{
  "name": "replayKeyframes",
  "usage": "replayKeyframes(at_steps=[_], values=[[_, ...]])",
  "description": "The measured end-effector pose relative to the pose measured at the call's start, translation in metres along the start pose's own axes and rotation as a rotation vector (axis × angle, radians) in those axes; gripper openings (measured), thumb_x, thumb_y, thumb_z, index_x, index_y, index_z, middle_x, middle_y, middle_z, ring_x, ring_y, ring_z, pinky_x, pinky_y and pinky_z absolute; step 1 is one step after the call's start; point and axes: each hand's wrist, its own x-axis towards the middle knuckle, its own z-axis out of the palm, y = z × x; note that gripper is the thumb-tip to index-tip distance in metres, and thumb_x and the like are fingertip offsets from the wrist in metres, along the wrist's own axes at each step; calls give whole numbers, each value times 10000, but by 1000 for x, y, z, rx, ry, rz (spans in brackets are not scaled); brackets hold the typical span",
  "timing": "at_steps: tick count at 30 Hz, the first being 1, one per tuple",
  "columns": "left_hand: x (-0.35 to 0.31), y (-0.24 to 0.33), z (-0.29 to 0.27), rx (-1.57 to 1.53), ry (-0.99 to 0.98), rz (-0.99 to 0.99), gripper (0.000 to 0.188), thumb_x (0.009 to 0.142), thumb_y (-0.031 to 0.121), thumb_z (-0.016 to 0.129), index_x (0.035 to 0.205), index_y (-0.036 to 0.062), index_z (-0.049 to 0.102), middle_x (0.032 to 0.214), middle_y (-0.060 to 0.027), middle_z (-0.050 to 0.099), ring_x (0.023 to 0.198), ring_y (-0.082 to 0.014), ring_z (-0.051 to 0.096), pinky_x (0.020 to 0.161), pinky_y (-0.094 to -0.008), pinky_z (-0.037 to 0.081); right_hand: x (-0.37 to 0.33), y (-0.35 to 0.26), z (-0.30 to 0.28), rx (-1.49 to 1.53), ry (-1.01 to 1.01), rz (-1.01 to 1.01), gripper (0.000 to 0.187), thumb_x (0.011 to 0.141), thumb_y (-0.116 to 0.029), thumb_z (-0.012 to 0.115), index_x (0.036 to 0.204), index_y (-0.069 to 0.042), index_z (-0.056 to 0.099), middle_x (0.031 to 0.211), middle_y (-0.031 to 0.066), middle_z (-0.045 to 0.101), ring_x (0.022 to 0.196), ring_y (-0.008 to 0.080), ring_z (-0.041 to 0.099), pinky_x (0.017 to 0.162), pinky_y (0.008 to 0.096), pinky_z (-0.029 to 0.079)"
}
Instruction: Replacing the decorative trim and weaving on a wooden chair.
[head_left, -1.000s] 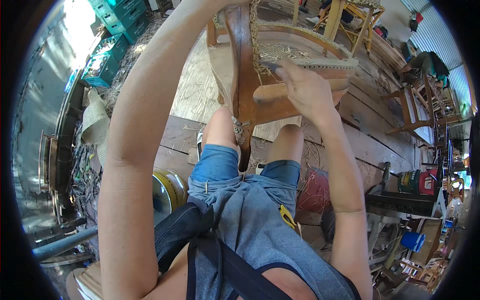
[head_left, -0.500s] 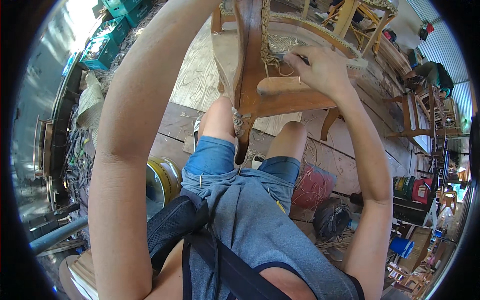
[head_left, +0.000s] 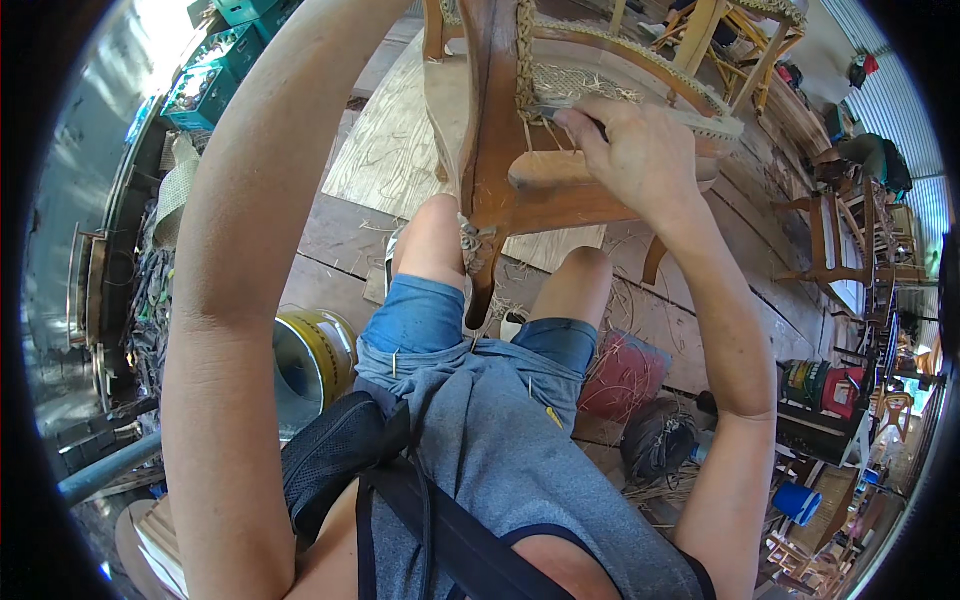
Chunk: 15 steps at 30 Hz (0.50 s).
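A wooden chair frame (head_left: 488, 130) is tipped in front of me, with part of it between my knees. Braided straw-coloured cord (head_left: 524, 62) runs along one of its rails, and woven fibre (head_left: 575, 82) fills the part behind. My right hand (head_left: 645, 150) is closed at the corner of the weaving, thumb and fingers pinching a small tool with a thin greyish blade (head_left: 546, 110). Loose fibre ends hang just below the blade. Raised on the left, my left arm (head_left: 255, 210) runs past the top edge, so its hand is out of sight.
A yellow bucket (head_left: 335, 360) stands by my left leg. On the right lie a red container (head_left: 625, 375) with fibre scraps and a dark round bundle (head_left: 658, 440). Teal crates (head_left: 200, 97) are at the far left. More chair frames (head_left: 835, 235) and a person (head_left: 872, 155) are farther right.
My right hand has shifted slightly, and more of the blade and loose fibre ends shows beside it. The view has moved a little; the chair stays between my knees.
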Motion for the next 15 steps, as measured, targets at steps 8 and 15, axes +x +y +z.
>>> replayKeyframes(at_steps=[8,15], values=[[4,-2,4,9,14,11,668,1010,520,386,949,-87,658,872,-272,701,860,-411,693,809,-491,526,4,-3,-7,-129,-35,60,285,927,-380,600,871,-139,741,727,167,693,719,361,693,635,476,546],[4,0,-2,22,-54,1,666,1018,498,359,898,-66,691,848,-259,704,844,-403,696,835,-488,522,15,-15,-11,-223,-42,-2,323,921,-406,606,836,-125,740,720,161,690,715,349,694,635,459,546]])
